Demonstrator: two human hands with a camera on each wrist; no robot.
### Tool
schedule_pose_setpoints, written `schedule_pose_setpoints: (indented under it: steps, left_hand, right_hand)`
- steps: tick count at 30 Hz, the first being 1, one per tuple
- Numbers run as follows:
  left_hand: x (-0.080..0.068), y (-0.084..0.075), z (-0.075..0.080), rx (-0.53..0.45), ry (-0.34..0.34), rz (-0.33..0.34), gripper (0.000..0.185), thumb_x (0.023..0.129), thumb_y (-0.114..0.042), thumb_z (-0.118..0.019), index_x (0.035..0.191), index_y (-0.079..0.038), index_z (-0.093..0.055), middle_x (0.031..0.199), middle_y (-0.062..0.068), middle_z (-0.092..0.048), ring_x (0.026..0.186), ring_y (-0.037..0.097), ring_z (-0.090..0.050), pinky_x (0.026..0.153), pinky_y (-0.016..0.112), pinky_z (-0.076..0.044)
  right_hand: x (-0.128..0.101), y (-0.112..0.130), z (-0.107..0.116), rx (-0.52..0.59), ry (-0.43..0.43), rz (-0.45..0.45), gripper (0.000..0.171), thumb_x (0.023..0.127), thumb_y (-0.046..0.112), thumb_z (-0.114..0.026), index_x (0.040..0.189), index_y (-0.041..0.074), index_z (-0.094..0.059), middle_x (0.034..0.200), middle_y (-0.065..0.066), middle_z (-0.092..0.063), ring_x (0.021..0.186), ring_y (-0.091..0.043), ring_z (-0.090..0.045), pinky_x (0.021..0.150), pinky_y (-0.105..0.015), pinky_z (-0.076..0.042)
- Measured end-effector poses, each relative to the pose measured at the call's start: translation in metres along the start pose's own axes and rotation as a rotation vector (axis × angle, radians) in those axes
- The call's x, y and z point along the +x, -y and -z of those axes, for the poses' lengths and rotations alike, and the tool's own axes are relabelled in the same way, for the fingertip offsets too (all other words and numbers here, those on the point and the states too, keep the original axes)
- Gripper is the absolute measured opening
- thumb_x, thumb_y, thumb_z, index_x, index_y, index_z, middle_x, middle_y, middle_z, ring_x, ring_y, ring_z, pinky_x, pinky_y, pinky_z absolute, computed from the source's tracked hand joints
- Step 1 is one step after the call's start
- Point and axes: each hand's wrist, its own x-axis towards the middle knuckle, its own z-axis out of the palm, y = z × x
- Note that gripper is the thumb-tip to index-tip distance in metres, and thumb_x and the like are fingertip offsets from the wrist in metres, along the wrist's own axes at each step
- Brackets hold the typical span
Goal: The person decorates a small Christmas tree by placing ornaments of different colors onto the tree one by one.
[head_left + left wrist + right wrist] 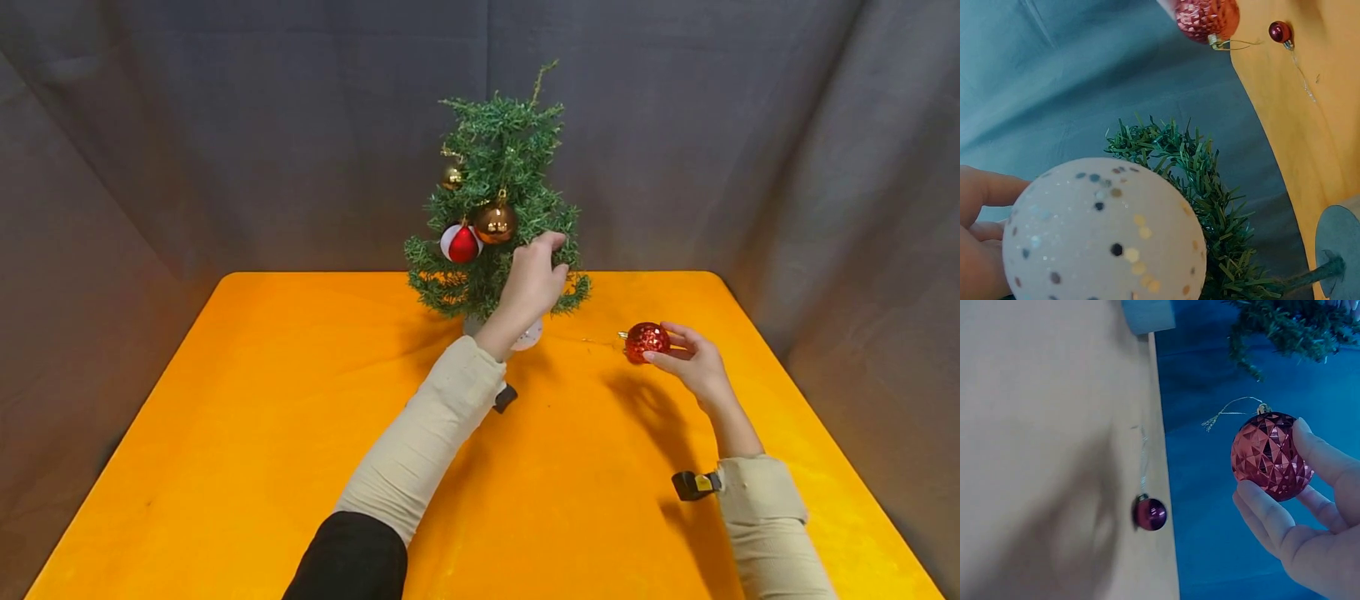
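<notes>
Cloth (225,150) of dark grey hangs behind and at both sides of the scene, and in front of it stands an orange table (262,433) that fills most of the head view.

At the far middle of the table stands a small green tree (498,158) on a grey base (1338,237). On the tree hang two gold balls (495,223) and one red and white ball (461,243).

The left hand (531,283) is at the right lower branches of the tree, so it is the hand nearer to the tree. In the left wrist view its fingers (985,187) curl behind a white ball (1104,231) with shiny dots, which sits just beside a branch tip. Whether the ball already hangs on the branch, I cannot tell.

The right hand (693,362) is to the right of the tree, well apart from it, above the table. Its fingers are half closed and hold a red faceted ball (647,342) between thumb and fingertips (1266,512). The cap and the thin gold loop (1235,407) of this ball point toward the tree, so the tree lies to the left of this hand.

On the table, between the tree and the right hand, lies a small dark red ball (1149,514) with a thin thread.
</notes>
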Motion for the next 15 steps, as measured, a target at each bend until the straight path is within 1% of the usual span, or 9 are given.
schedule_pose_setpoints:
  steps: [2,4,5,7,10,13,15]
  left_hand:
    - [0.0,0.0,0.0,-0.009,-0.004,-0.005,0.039,0.089,-0.008,-0.054,0.127,-0.005,-0.047,0.126,0.008,-0.05,0.042,0.011,-0.036,0.056,0.021,-0.04]
    - [0.0,0.0,-0.001,-0.018,-0.012,-0.011,0.039,0.089,-0.009,-0.054,0.128,-0.005,-0.047,0.126,0.009,-0.05,0.041,0.011,-0.036,0.053,0.021,-0.039]
    - [0.0,0.001,-0.001,-0.018,-0.018,-0.014,0.039,0.089,-0.009,-0.054,0.128,-0.005,-0.047,0.126,0.009,-0.05,0.04,0.01,-0.035,0.052,0.02,-0.038]
    - [0.0,0.0,-0.001,-0.027,-0.022,-0.015,0.04,0.089,-0.009,-0.054,0.128,-0.005,-0.046,0.127,0.009,-0.049,0.036,0.012,-0.032,0.046,0.021,-0.035]
    - [0.0,0.0,-0.002,-0.028,-0.031,-0.015,0.041,0.089,-0.008,-0.054,0.129,-0.005,-0.045,0.125,0.01,-0.051,0.035,0.011,-0.03,0.042,0.02,-0.032]
    - [-0.001,-0.001,-0.002,-0.032,-0.029,-0.015,0.043,0.089,-0.008,-0.054,0.131,-0.005,-0.043,0.107,0.011,-0.057,0.034,0.011,-0.029,0.039,0.019,-0.03]
    - [-0.001,-0.001,-0.002,-0.031,-0.028,-0.016,0.044,0.089,-0.007,-0.054,0.131,-0.005,-0.042,0.093,0.011,-0.057,0.033,0.011,-0.029,0.037,0.019,-0.03]
  right_hand:
    - [-0.001,0.004,-0.001,0.004,-0.012,0.014,0.063,0.084,0.021,-0.063,0.134,-0.004,-0.034,0.124,-0.028,-0.042,0.09,-0.007,-0.051,0.073,-0.014,-0.045]
    - [-0.001,0.009,-0.001,0.012,-0.023,0.027,0.063,0.084,0.021,-0.063,0.134,-0.005,-0.034,0.123,-0.028,-0.042,0.089,-0.005,-0.052,0.073,-0.013,-0.045]
    - [-0.001,0.011,-0.001,0.017,-0.026,0.035,0.063,0.084,0.021,-0.063,0.133,-0.005,-0.034,0.122,-0.027,-0.042,0.088,-0.004,-0.052,0.073,-0.013,-0.045]
    - [0.0,0.016,-0.002,0.02,-0.035,0.046,0.063,0.083,0.022,-0.064,0.133,-0.005,-0.035,0.122,-0.026,-0.043,0.087,-0.002,-0.052,0.073,-0.013,-0.045]
    - [0.001,0.023,-0.003,0.022,-0.045,0.059,0.064,0.083,0.024,-0.064,0.133,-0.004,-0.036,0.12,-0.022,-0.045,0.087,-0.001,-0.052,0.075,-0.013,-0.044]
    - [0.0,0.03,-0.003,0.018,-0.054,0.076,0.063,0.083,0.025,-0.064,0.133,-0.002,-0.036,0.119,-0.017,-0.047,0.09,-0.004,-0.052,0.077,-0.014,-0.044]
    - [0.0,0.034,-0.004,0.023,-0.059,0.085,0.063,0.083,0.025,-0.064,0.133,-0.002,-0.036,0.118,-0.015,-0.047,0.092,-0.006,-0.052,0.078,-0.015,-0.044]
